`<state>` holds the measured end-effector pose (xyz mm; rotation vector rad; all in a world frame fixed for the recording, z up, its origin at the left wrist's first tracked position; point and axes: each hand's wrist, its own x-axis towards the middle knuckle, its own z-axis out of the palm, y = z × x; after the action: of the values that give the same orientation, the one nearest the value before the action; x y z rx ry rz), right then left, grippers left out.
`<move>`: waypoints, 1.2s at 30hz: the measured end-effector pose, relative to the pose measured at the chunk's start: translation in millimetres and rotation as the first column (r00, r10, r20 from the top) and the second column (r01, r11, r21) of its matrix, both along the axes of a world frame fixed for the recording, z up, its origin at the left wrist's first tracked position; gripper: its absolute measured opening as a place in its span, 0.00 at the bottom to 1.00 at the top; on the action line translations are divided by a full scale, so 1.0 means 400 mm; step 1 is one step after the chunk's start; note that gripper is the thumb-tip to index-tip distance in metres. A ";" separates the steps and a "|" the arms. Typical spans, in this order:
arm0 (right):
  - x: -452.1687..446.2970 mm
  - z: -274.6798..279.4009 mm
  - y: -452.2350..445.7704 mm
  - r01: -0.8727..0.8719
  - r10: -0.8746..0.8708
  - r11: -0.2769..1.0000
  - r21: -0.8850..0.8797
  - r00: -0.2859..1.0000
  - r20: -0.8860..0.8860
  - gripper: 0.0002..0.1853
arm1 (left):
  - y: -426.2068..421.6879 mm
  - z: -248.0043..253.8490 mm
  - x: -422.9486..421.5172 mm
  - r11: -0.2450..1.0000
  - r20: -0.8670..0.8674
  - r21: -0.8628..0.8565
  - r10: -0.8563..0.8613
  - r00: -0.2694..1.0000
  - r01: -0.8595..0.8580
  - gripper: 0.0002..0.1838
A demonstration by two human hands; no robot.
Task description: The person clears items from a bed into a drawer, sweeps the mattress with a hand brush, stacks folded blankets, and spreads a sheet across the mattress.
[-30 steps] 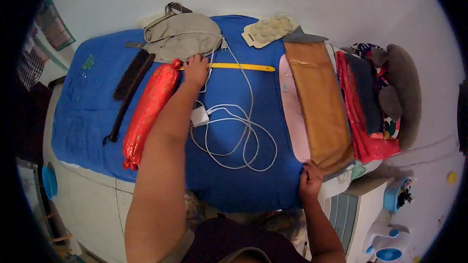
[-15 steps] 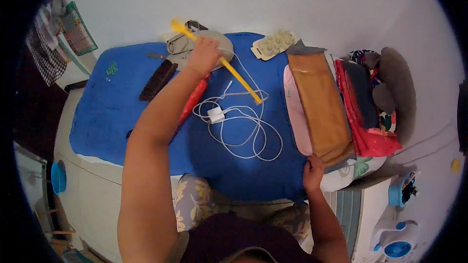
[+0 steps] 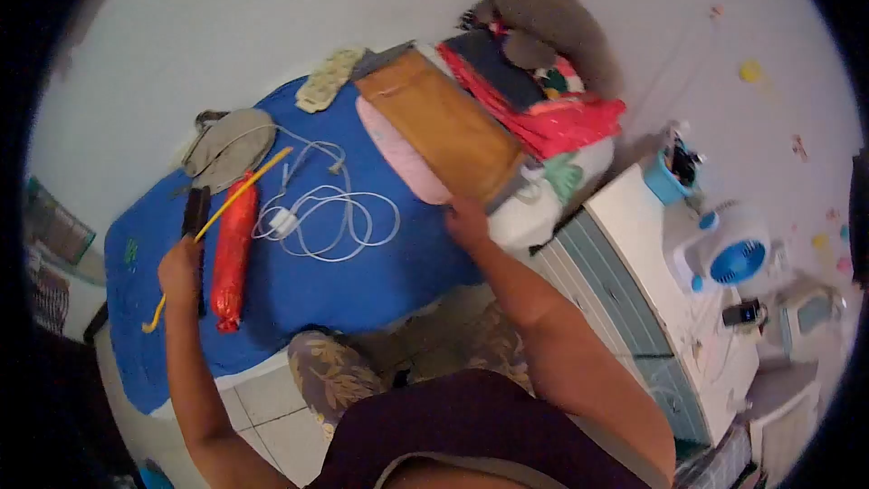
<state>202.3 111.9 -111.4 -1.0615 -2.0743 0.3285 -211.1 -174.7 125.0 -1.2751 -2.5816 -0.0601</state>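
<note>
My left hand point(image 3: 184, 264) is closed around a thin yellow stick point(image 3: 237, 197), which slants over the blue bedspread; its lower end is curved. Under and beside the stick lie a dark bristled brush point(image 3: 195, 213) and a long red wrapped bundle point(image 3: 237, 258). My right hand point(image 3: 466, 222) is at the near corner of a folded brown cloth point(image 3: 444, 127) and a pink cloth point(image 3: 403, 149). Its fingers look curled in, but what they hold is hidden. Between the hands, a white charger point(image 3: 283, 221) lies in a loose coil of cable point(image 3: 369, 217).
A grey-beige cap-like bag point(image 3: 231, 145) and a pale cupped tray point(image 3: 329, 80) lie along the wall side of the blue bedspread point(image 3: 312, 294). Folded red cloth point(image 3: 561, 127) is piled at the right. Beyond the bed stand a drawer cabinet point(image 3: 625, 294) and a fan point(image 3: 735, 258).
My left hand has moved from above the bag towards the bed's near left with the yellow stick, whose slant has reversed. The view has turned right. My right hand stays at the cloth corner.
</note>
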 end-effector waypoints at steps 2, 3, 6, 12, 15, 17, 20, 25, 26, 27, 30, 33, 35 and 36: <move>0.003 0.062 -0.054 0.051 -0.061 0.991 -0.124 0.995 -0.077 0.16 | -0.061 -0.019 0.026 0.990 0.000 0.119 -0.070 0.998 0.070 0.14; 0.006 0.072 -0.084 0.055 -0.076 0.989 -0.135 0.984 -0.159 0.20 | -0.083 -0.025 0.062 0.985 0.008 0.110 -0.134 0.991 0.132 0.13; 0.021 0.115 -0.188 0.021 -0.030 0.999 -0.050 0.981 -0.190 0.27 | -0.109 -0.086 0.133 0.956 0.012 0.006 -0.293 0.956 0.293 0.10; 0.147 0.330 -0.424 -0.145 0.136 0.943 0.298 0.989 0.051 0.25 | -0.031 -0.096 0.474 0.663 0.125 -0.151 -0.723 0.679 0.733 0.10; 0.238 0.321 -0.466 -0.243 0.241 0.970 -0.022 0.942 0.232 0.22 | 0.014 -0.098 0.593 0.535 0.147 -0.113 -0.825 0.546 0.838 0.10; 0.303 0.306 -0.491 -0.204 0.276 0.948 -0.243 0.909 0.312 0.21 | 0.035 -0.088 0.647 0.465 0.142 -0.108 -0.868 0.476 0.879 0.11; 0.418 0.277 -0.541 -0.135 0.236 0.943 -0.305 0.915 0.327 0.18 | 0.047 -0.071 0.711 0.367 0.155 -0.125 -0.911 0.383 0.922 0.11; 0.563 0.247 -0.612 -0.123 0.250 0.931 -0.345 0.903 0.350 0.18 | 0.054 -0.043 0.781 0.269 0.137 -0.194 -0.945 0.298 0.943 0.11; 0.585 0.254 -0.621 -0.081 0.228 0.923 -0.377 0.903 0.363 0.18 | 0.059 -0.045 0.779 0.271 0.135 -0.200 -0.944 0.301 0.942 0.11; 0.607 0.265 -0.632 -0.040 0.208 0.912 -0.409 0.903 0.376 0.17 | 0.065 -0.050 0.765 0.273 0.135 -0.206 -0.943 0.304 0.940 0.11; 0.678 0.195 -0.646 0.002 0.099 0.964 -0.267 0.926 0.363 0.14 | 0.071 -0.044 0.765 0.266 0.134 -0.239 -0.943 0.303 0.934 0.11; 0.703 0.166 -0.660 0.036 0.013 0.990 -0.133 0.936 0.351 0.13 | 0.078 -0.023 0.763 0.241 0.133 -0.209 -0.953 0.271 0.948 0.11; 0.719 0.168 -0.660 0.067 -0.019 0.990 -0.122 0.933 0.359 0.13 | 0.086 -0.007 0.769 0.230 0.119 -0.169 -0.960 0.252 0.958 0.10; 0.725 0.169 -0.659 0.078 -0.025 0.988 -0.134 0.932 0.362 0.13 | 0.087 0.012 0.771 0.235 0.108 -0.154 -0.961 0.253 0.960 0.10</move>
<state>492.4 -151.5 -43.9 -1.3444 -2.3678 0.2784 97.4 -140.0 129.9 -2.7376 -1.3121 -0.0315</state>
